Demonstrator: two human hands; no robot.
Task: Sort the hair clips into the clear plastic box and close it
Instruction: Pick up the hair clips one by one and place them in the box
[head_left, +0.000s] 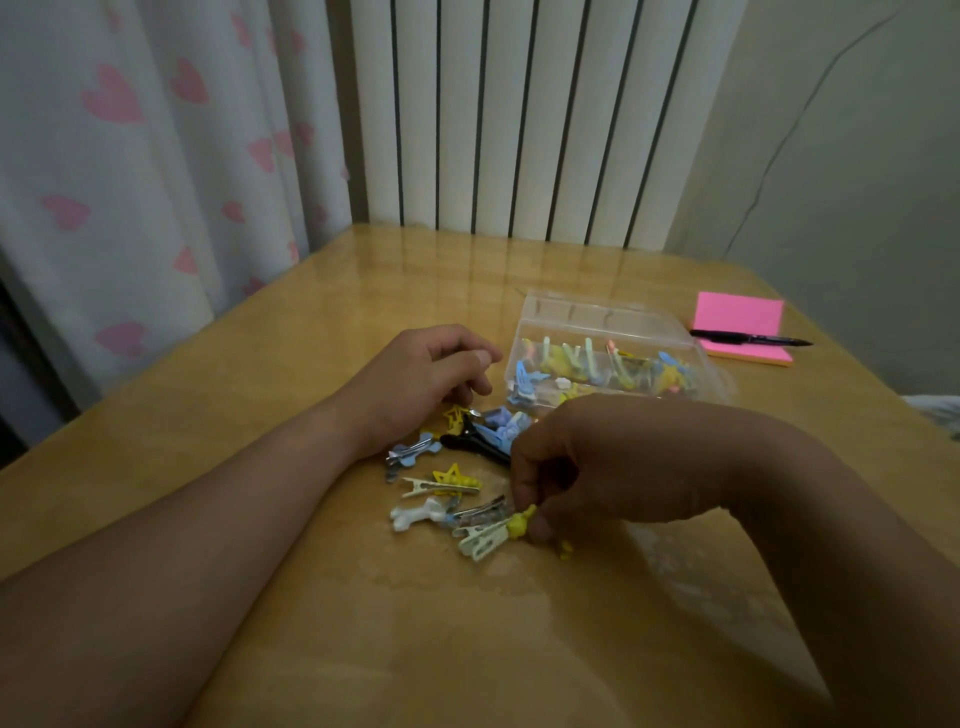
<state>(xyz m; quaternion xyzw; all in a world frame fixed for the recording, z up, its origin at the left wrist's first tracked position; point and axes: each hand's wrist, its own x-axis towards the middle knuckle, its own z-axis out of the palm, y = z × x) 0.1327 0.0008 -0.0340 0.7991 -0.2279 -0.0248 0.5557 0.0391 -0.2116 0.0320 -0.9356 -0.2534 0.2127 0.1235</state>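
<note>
The hair clips (457, 467) lie in a little heap on the wooden table (260, 415), right in front of the person. There are yellow star ones, blue ones, a white one and a black one. Some touch each other and some lie a bit apart.

The right hand (582, 467) is down at the near edge of the heap. Its fingertips (537, 527) are pinched together on a pale green clip with a yellow top (493, 535). The clip looks as if it rests on the table, but I cannot tell for sure.

The left hand (421, 379) rests on the far side of the heap. Its fingers are curled in loosely, with the thumb on top. It may have something small at its fingertips, but I cannot tell.

The clear plastic box (613, 358) sits just behind the heap, a little to the right. Its lid is open and tipped back. Many clips are already inside, green, blue, yellow and orange.

Further right, well apart from the box, is a pink pad of sticky notes (743, 317) with a black pen (748, 340) lying across it. Behind the table hang a white curtain with pink hearts (130, 156) and white slats (519, 119).
</note>
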